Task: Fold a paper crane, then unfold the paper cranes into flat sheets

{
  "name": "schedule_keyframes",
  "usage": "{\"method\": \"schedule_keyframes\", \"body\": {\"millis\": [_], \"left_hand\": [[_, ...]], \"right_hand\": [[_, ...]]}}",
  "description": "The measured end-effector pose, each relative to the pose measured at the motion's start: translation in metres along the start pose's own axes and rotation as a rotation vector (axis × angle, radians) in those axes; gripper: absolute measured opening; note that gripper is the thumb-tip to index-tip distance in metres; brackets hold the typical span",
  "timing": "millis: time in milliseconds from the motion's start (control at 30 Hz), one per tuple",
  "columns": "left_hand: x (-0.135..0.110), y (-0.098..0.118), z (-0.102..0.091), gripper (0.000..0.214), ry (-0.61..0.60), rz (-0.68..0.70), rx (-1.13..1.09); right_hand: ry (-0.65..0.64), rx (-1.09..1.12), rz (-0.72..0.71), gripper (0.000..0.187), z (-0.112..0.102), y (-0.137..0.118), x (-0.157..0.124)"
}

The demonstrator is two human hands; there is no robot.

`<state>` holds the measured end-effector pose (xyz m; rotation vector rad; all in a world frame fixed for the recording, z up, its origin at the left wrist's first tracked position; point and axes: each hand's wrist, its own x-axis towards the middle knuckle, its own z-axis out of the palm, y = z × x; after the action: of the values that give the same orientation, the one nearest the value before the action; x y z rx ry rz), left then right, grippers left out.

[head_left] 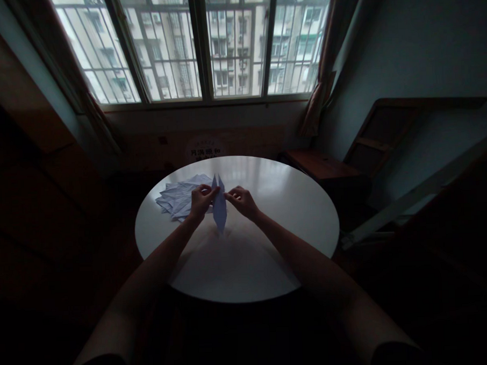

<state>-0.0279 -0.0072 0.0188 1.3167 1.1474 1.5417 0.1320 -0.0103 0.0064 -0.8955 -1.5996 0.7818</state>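
Note:
A narrow folded sheet of paper [219, 213], pointed at the bottom and split into two points at the top, is held upright above the table. My left hand [202, 200] pinches its left edge between thumb and fingers. From the other side, my right hand [243, 200] is closed with its fingertips on the paper's right edge. Behind and beside my left hand lies a loose pile of folded white papers [175, 199]; part of it is hidden by that hand.
The round white table [247, 274] stands before a barred window [237, 48]. To the right are a low reddish-brown wooden cabinet [321, 165] and a leaning wooden frame [386, 125]. Curtains [315, 109] hang at both sides. The room is dim.

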Motion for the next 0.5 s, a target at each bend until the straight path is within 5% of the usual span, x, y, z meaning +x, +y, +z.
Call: {"method": "schedule_keyframes", "body": {"millis": [100, 333, 500], "left_hand": [[-0.0010, 0.0004, 0.0010, 0.054, -0.065, -0.005, -0.031], [-0.0011, 0.0018, 0.0043, 0.051, -0.434, -0.249, -0.339], [-0.0070, 0.0010, 0.0042, 0.042, -0.503, -0.208, -0.267]], "right_hand": [[-0.014, 0.004, 0.030, 0.042, -0.0004, 0.0006, -0.0001], [0.055, 0.262, 0.226, 0.043, -0.0075, 0.0067, 0.0042], [0.049, 0.356, 0.228, 0.047, -0.0091, 0.0017, 0.0019]]}}
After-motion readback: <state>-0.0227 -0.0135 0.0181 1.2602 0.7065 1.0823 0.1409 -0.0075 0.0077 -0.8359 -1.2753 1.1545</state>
